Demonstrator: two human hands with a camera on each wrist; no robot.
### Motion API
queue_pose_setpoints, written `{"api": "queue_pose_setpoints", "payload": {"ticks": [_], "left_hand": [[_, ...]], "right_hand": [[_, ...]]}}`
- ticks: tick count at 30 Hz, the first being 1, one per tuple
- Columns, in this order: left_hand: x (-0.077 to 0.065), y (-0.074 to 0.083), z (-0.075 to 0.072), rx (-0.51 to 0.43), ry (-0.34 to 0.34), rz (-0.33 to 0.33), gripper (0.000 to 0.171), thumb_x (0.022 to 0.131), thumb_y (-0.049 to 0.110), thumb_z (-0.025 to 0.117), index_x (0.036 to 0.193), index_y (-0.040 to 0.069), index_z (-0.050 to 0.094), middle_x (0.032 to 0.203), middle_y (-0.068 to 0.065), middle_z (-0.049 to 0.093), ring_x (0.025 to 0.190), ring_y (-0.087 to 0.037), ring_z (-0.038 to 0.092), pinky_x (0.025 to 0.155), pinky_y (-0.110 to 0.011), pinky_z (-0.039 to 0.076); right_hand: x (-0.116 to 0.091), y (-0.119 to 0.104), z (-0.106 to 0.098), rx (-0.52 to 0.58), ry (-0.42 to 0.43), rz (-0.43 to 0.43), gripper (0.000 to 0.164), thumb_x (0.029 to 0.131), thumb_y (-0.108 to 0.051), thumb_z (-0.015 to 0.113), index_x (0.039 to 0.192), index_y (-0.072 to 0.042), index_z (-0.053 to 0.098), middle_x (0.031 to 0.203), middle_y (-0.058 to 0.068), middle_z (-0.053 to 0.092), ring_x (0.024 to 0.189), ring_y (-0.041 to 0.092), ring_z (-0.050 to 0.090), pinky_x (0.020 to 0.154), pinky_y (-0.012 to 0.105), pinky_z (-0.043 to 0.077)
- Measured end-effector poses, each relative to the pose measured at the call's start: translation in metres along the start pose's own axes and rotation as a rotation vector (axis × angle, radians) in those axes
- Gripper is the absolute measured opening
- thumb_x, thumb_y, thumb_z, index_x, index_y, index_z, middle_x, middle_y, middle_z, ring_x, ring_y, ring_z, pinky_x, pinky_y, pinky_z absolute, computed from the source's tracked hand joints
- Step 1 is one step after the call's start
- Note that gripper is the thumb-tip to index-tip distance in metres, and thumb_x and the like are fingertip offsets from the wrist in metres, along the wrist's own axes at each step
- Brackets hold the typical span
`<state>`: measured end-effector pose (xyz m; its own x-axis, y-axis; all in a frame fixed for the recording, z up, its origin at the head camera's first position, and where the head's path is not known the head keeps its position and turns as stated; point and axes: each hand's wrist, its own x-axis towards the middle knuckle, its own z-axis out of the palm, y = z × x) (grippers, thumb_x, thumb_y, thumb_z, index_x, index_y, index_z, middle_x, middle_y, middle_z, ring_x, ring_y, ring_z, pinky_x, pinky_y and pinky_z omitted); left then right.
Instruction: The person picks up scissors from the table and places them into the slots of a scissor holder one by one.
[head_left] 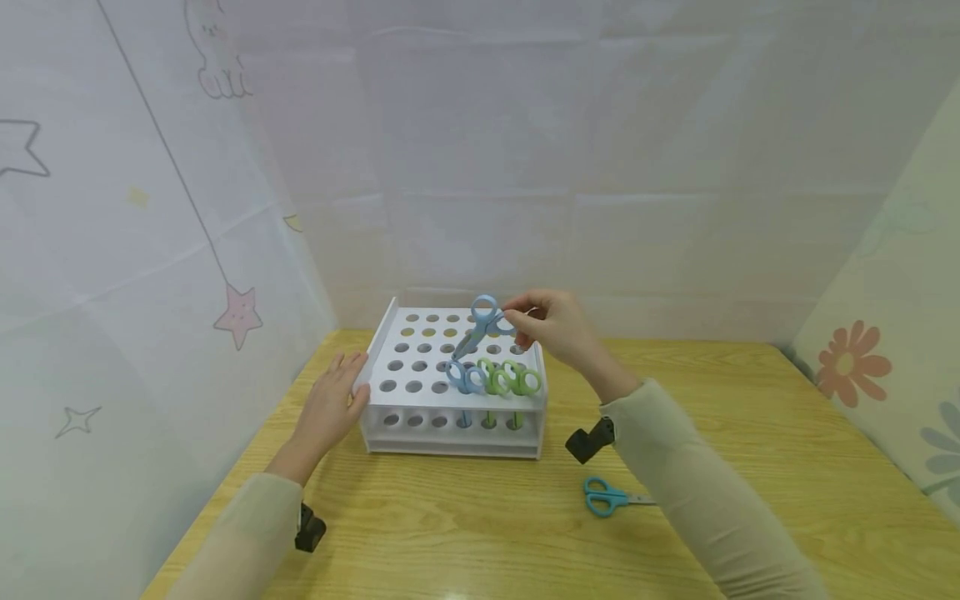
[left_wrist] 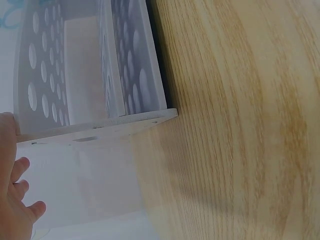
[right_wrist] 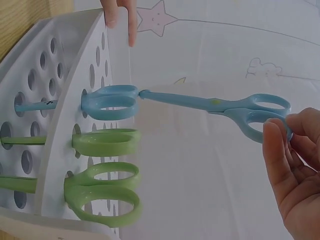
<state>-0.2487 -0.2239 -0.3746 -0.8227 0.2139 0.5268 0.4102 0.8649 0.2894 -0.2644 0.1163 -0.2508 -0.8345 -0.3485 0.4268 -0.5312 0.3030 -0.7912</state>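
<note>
My left hand (head_left: 330, 404) rests against the left side of a white two-tier rack (head_left: 412, 402) with round holes, its fingers fairly straight and the thumb at the wall's near edge. Above the rack, my right hand (head_left: 551, 325) pinches a handle loop of light-blue scissors (head_left: 483, 317) between thumb and fingers. These scissors slant down to the left, blades together, with their tip right by the handles of other light-blue scissors (right_wrist: 112, 105) standing in a front-row hole. Two green-handled scissors (right_wrist: 107, 142) stand in the holes beside those, loops up and blades down through the lower tier.
Turquoise-handled scissors (head_left: 607, 497) lie on the wooden table (head_left: 480, 517) at the front right, their blades partly hidden by my right forearm. Patterned white sheets (head_left: 637, 167) hang behind the table and on both sides.
</note>
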Motion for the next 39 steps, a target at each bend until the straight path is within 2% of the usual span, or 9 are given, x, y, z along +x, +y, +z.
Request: {"api": "queue_pose_setpoints", "payload": {"ticks": [7,14,21,25,34,39], "left_hand": [[0.001,0.0,0.0,0.003,-0.014,-0.009,0.05,0.091,0.013,0.05,0.137,-0.003,0.039,0.136,-0.023,0.041,0.131,-0.041,0.023,0.103,-0.056,0.022],[0.002,0.0,0.001,0.006,-0.031,-0.022,0.05,0.091,0.014,0.049,0.137,-0.002,0.039,0.137,-0.022,0.04,0.132,-0.04,0.022,0.103,-0.056,0.022],[0.002,0.0,0.0,0.015,-0.036,-0.025,0.05,0.091,0.014,0.049,0.137,-0.003,0.038,0.137,-0.022,0.04,0.131,-0.041,0.023,0.103,-0.056,0.022],[0.002,0.001,0.0,0.024,-0.038,-0.027,0.05,0.091,0.015,0.049,0.137,-0.002,0.039,0.137,-0.022,0.04,0.131,-0.04,0.023,0.103,-0.056,0.023],[0.002,0.001,0.0,0.013,-0.041,-0.027,0.051,0.091,0.015,0.05,0.137,-0.003,0.039,0.138,-0.022,0.039,0.131,-0.041,0.023,0.103,-0.056,0.022],[0.002,0.001,0.0,0.013,-0.035,-0.024,0.051,0.091,0.014,0.05,0.137,-0.003,0.038,0.137,-0.023,0.039,0.131,-0.041,0.023,0.103,-0.056,0.022]], "right_hand": [[0.003,-0.003,0.008,0.006,-0.027,0.025,0.016,0.088,-0.012,0.061,0.098,-0.001,0.068,0.063,0.011,0.061,0.055,0.026,0.059,0.057,0.042,0.054],[0.008,0.0,0.02,0.001,-0.069,0.031,0.016,0.088,-0.01,0.062,0.097,0.001,0.067,0.065,0.012,0.061,0.054,0.024,0.059,0.055,0.039,0.054],[0.012,0.01,0.032,0.009,-0.106,0.066,0.014,0.088,-0.007,0.061,0.098,0.001,0.067,0.069,0.013,0.06,0.054,0.023,0.058,0.059,0.049,0.053],[0.015,0.015,0.039,0.013,-0.126,0.082,0.015,0.087,-0.007,0.061,0.098,0.002,0.066,0.075,0.018,0.061,0.055,0.023,0.058,0.058,0.045,0.054],[0.018,0.021,0.056,-0.015,-0.146,0.112,0.012,0.087,-0.008,0.063,0.094,0.0,0.067,0.084,0.015,0.063,0.054,0.018,0.058,0.055,0.035,0.054],[0.021,0.023,0.065,-0.041,-0.158,0.12,0.01,0.087,-0.007,0.062,0.091,0.0,0.067,0.086,0.016,0.064,0.054,0.016,0.059,0.056,0.036,0.055]]}}
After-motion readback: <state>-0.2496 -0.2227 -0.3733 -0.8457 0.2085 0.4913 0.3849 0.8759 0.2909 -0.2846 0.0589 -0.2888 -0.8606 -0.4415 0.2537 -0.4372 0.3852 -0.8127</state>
